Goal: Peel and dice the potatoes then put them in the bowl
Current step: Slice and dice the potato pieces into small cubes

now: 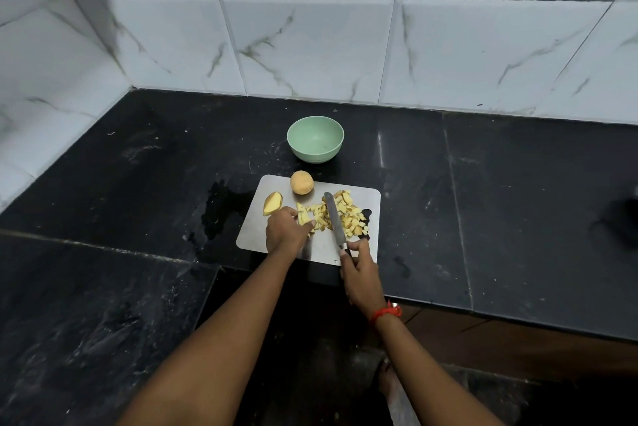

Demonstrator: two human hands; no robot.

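Right hand (359, 272) around knife (335, 218)

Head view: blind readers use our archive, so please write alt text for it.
A person's right hand holds a knife over diced potato on a metal cutting board while the left hand steadies potato strips beside the blade. A whole potato and a halved potato lie at its far left, and an empty green bowl stands behind on the black counter.
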